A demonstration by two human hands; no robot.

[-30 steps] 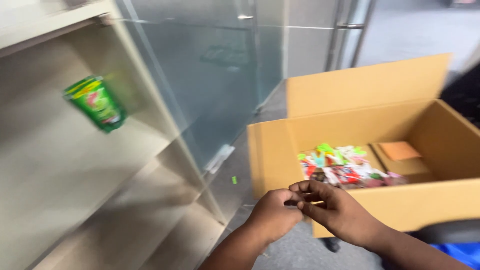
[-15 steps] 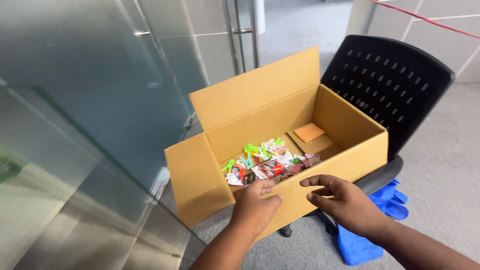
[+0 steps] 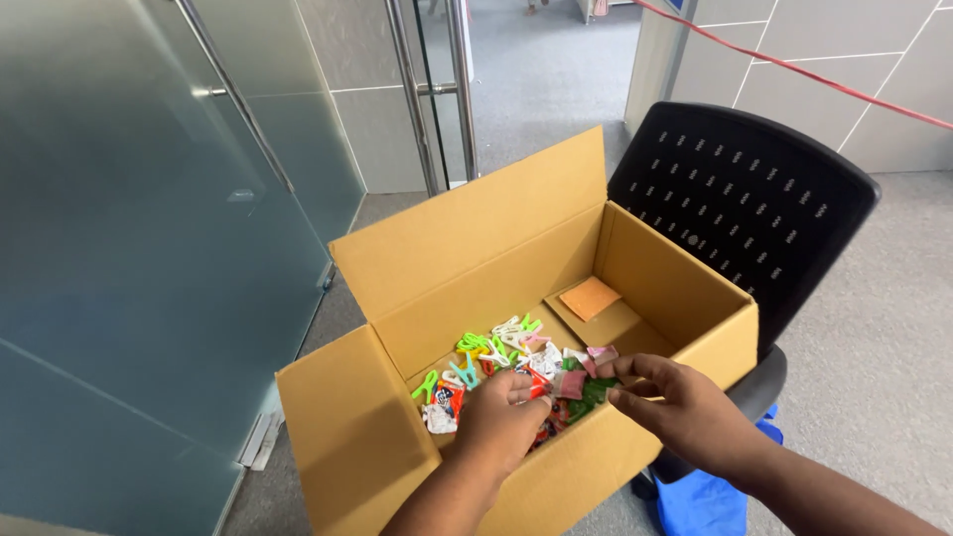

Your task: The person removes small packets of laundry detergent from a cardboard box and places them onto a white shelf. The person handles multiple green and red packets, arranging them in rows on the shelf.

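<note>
Both hands reach over the near wall of the cardboard box (image 3: 377,437): the left hand (image 3: 501,422) curls loosely, the right hand (image 3: 680,402) pinches among small packets (image 3: 576,385). Most packets and clips (image 3: 486,347) remain inside, on the black chair (image 3: 754,199).

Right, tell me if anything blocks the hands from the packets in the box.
Nothing visible does. The left hand and right hand are already over the open cardboard box, fingertips at the colourful packets; the flaps stand clear.
</note>
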